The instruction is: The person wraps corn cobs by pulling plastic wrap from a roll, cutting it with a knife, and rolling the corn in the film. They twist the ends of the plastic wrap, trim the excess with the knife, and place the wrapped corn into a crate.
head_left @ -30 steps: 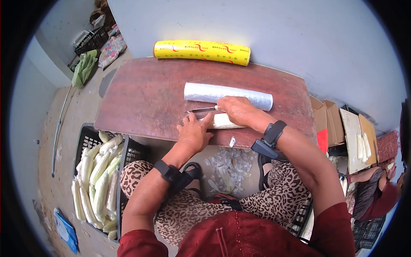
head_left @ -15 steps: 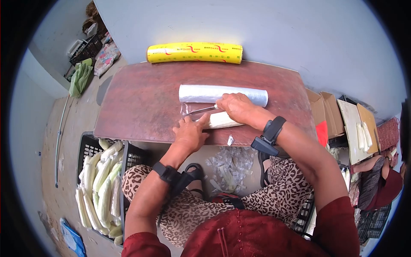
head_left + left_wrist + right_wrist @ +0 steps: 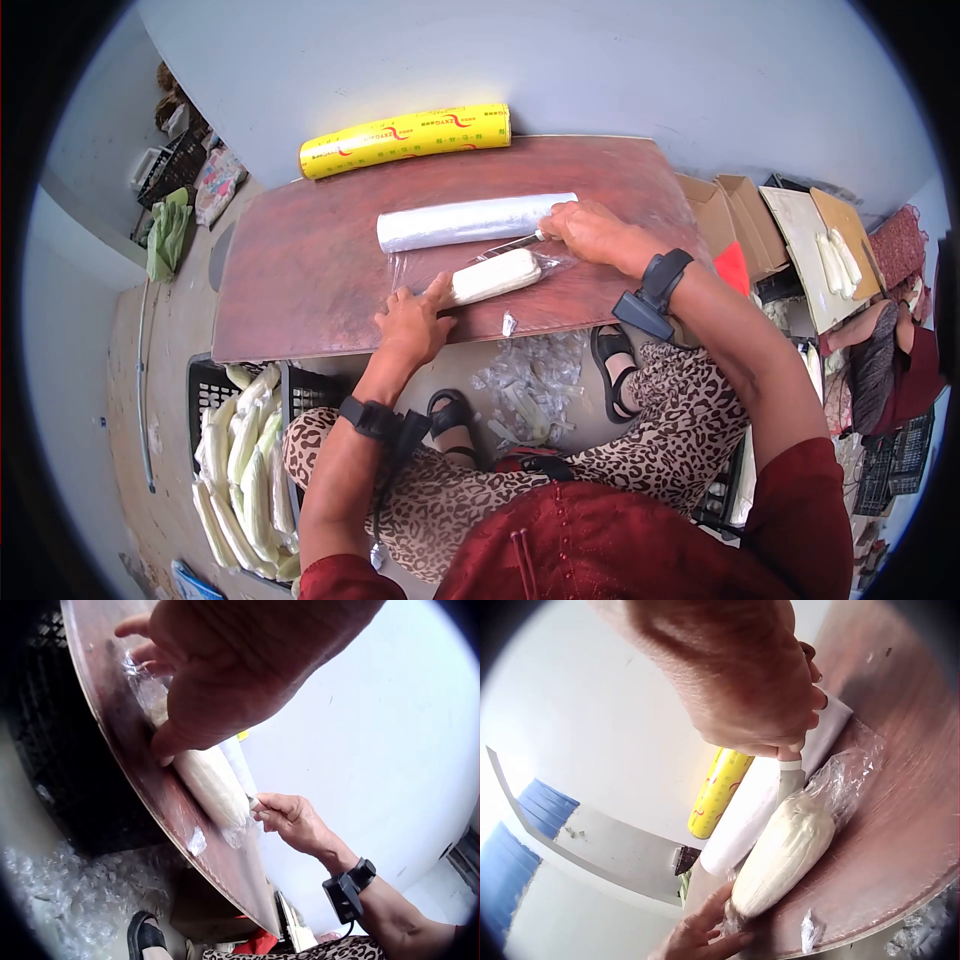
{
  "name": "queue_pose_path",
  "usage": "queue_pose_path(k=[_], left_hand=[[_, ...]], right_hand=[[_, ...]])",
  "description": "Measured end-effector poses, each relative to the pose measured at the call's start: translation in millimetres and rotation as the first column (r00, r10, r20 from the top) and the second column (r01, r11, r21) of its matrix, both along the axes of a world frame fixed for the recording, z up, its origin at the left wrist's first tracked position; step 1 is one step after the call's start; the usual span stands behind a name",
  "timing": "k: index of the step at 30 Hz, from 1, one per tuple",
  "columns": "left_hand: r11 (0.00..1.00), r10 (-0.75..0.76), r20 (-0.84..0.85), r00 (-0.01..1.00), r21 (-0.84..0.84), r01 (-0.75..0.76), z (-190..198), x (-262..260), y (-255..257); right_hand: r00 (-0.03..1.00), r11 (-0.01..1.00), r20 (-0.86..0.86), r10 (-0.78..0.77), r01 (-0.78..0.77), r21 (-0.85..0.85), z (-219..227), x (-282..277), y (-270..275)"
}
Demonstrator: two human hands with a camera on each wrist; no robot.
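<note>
A pale peeled cob [image 3: 493, 276] lies on a sheet of clear film on the brown table [image 3: 300, 290], just in front of a roll of cling film [image 3: 470, 220]. My left hand [image 3: 410, 320] lies flat on the film, its thumb against the cob's left end. My right hand [image 3: 590, 232] grips a small knife [image 3: 510, 245] at the right end of the roll, blade pointing left between roll and cob. In the right wrist view, the blade [image 3: 791, 776] sits above the cob [image 3: 787, 851]. The left wrist view shows my left hand [image 3: 225, 667] over the cob [image 3: 214, 784].
A yellow boxed roll [image 3: 405, 138] lies at the table's far edge. A black crate [image 3: 205, 385] of several wrapped cobs stands at lower left. Film scraps [image 3: 530, 385] litter the floor. Cardboard boxes [image 3: 740, 215] and another person [image 3: 890, 370] are at right.
My right hand has moved with the knife rightward, from over the cob to the right end of the roll. The cob now shows uncovered. My left hand stays at its left end.
</note>
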State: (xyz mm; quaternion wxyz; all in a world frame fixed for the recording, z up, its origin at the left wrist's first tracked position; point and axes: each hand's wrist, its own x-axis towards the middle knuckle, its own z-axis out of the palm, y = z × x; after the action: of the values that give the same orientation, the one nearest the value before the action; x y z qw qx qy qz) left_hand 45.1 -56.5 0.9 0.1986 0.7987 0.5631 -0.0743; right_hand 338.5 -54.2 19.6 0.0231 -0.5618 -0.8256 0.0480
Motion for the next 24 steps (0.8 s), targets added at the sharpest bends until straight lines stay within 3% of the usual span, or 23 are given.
queue_pose_path(k=[4, 7, 10, 15, 18, 21, 24], left_hand=[[1.0, -0.001, 0.0, 1.0, 0.002, 0.001, -3, 0, 2], [1.0, -0.002, 0.001, 1.0, 0.018, 0.002, -4, 0, 3], [1.0, 0.003, 0.011, 1.0, 0.012, -0.003, -5, 0, 5], [1.0, 0.003, -0.04, 0.999, 0.021, -0.003, 6, 4, 5], [0.982, -0.041, -0.095, 0.995, 0.18, 0.058, 6, 7, 1], [0.929, -0.197, 0.083, 0.977, 0.333, 0.16, -6, 9, 9], [0.895, -0.345, 0.252, 0.904, 0.38, 0.235, -15, 21, 13]], right_hand=[[0.987, 0.978, 0.005, -0.16, 0.159, -0.134, 15, 15, -13], [0.984, 0.975, -0.032, -0.176, 0.17, -0.143, 19, 37, -29], [0.996, 0.999, -0.083, -0.026, 0.023, -0.031, 2, 78, -44], [0.99, 0.996, -0.111, -0.087, 0.083, -0.04, -7, 134, -74], [0.981, 0.987, -0.113, -0.158, 0.155, -0.033, -8, 158, -93], [0.97, 0.981, -0.148, -0.191, 0.194, 0.008, -13, 171, -108], [0.944, 0.964, -0.204, -0.258, 0.264, 0.003, -25, 169, -108]])
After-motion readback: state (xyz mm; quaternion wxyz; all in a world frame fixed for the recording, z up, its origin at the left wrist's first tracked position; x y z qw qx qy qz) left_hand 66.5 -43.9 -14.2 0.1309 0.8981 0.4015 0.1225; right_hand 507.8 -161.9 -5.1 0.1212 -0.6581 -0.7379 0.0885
